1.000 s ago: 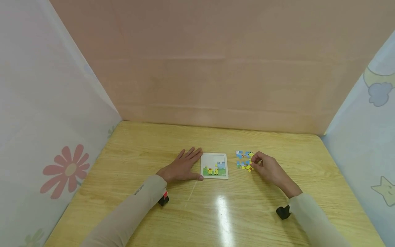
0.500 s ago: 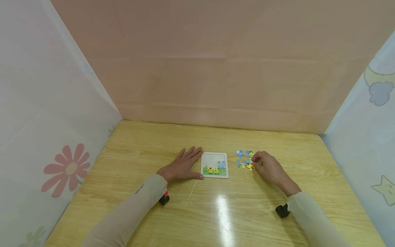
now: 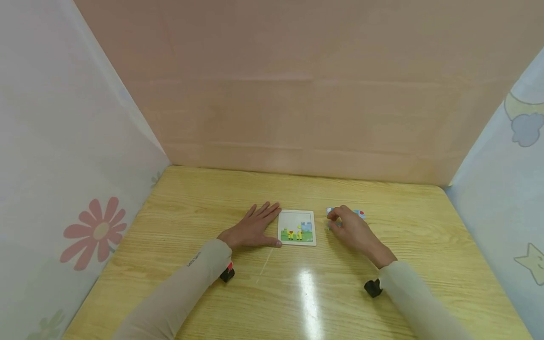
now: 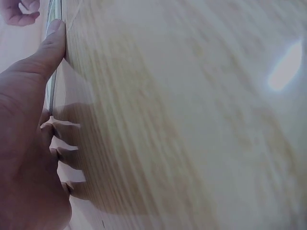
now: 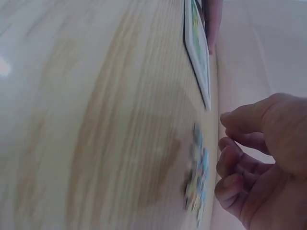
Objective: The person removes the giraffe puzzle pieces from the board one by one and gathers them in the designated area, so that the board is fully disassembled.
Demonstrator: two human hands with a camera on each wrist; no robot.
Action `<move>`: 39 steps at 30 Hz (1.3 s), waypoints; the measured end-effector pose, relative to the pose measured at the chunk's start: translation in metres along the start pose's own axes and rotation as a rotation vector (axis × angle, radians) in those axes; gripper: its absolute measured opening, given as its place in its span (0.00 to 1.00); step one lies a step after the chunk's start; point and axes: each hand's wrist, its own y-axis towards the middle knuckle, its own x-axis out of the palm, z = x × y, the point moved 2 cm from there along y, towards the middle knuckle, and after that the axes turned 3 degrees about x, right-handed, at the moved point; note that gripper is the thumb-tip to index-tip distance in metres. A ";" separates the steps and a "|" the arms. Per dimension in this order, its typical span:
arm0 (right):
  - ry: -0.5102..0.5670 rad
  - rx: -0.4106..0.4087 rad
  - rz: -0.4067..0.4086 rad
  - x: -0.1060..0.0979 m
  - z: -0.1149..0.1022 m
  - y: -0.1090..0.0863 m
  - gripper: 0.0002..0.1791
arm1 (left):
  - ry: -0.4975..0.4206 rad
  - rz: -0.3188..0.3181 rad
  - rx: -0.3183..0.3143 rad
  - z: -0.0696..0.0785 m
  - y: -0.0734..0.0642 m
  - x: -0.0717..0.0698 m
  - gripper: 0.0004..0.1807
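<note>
The puzzle board (image 3: 290, 220) at lower centre, bottom filled but upper left bare, touches the spread, empty left hand (image 3: 251, 229); loose pieces (image 3: 360, 214) remain beside the curled right hand (image 3: 356, 232), its hold unclear.

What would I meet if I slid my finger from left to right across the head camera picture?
Pink flower → left hand → puzzle board → right hand → pale yellow star.
</note>
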 end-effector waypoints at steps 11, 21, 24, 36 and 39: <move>-0.071 -0.096 -0.112 0.023 -0.027 0.017 0.13 | -0.019 0.001 -0.006 0.004 -0.001 -0.001 0.60; -0.077 -0.006 -0.209 0.021 -0.036 0.024 0.16 | -0.011 0.012 -0.001 0.003 -0.001 -0.001 0.60; -0.079 0.021 -0.224 0.022 -0.037 0.026 0.16 | -0.007 0.015 -0.003 0.003 0.000 -0.001 0.60; 0.001 0.069 -0.227 0.026 -0.038 0.029 0.15 | 0.005 0.014 -0.006 0.004 -0.001 0.000 0.60; 0.033 0.072 -0.212 0.028 -0.037 0.028 0.15 | 0.002 0.015 -0.012 0.005 -0.001 -0.001 0.60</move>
